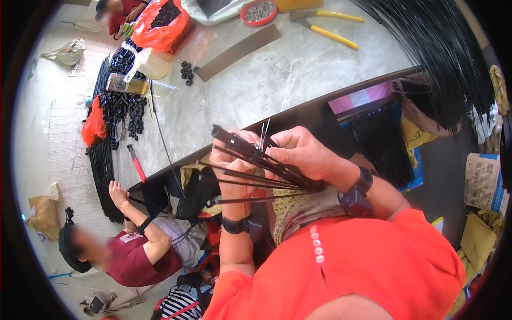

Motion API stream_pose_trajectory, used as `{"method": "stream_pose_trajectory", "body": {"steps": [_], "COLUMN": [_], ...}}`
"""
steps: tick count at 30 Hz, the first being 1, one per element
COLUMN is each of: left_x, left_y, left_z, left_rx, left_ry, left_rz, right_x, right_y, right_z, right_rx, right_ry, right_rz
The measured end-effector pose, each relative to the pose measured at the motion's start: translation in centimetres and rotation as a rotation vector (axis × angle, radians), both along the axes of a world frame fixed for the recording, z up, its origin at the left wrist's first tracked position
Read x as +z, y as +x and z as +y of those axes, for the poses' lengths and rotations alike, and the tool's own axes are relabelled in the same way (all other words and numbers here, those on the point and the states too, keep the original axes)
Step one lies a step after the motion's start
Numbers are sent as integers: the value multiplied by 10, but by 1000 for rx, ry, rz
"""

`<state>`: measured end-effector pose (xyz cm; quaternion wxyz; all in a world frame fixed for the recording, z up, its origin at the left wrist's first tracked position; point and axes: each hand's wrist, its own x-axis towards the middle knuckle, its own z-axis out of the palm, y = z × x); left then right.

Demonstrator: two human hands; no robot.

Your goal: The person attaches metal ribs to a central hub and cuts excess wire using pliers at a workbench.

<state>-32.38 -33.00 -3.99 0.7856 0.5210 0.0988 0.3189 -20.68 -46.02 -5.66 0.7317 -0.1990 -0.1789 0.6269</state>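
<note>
Just off the table's near edge, I hold what looks like a black umbrella frame (pixel 242 145), with a dark tube pointing up to the left. Its thin black ribs (pixel 256 181) fan out to the left and come together in front of my waist. My left hand (pixel 226 162) is closed around the tube and ribs from the left side. Pressed against the frame from the right, my right hand (pixel 304 152) pinches near the rib ends with thumb and forefinger. Thin shiny metal wires (pixel 264 130) stick up between the two hands; their lower ends are hidden.
Yellow-handled cutters (pixel 333 34), a red dish of small metal parts (pixel 258 12) and a brown strip (pixel 240 52) lie on the marble table (pixel 256 80). Black rods (pixel 437 53) overhang at right. Red-handled pliers (pixel 137 164) and black parts (pixel 125 106) are at left. A co-worker (pixel 138 253) sits left.
</note>
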Motion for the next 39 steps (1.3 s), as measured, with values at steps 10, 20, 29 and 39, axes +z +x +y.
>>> {"method": "stream_pose_trajectory", "body": {"steps": [10,20,29,39], "left_x": [23,51,48,33], "left_y": [-41,-33,-51,-61], "left_z": [-52,-74,-66,-54], "left_rx": [263,501,568,581], "left_ry": [97,213,212,252], "left_rz": [155,391,320,314], "right_x": [16,6,10,0], "right_y": [-22,-51,-51,-45], "right_z": [-7,11,7,0], "right_rx": [-222,-335,-164,-244], "right_ry": [-116,-52,-30,-6], "right_rz": [-131,-294,-359,-651]}}
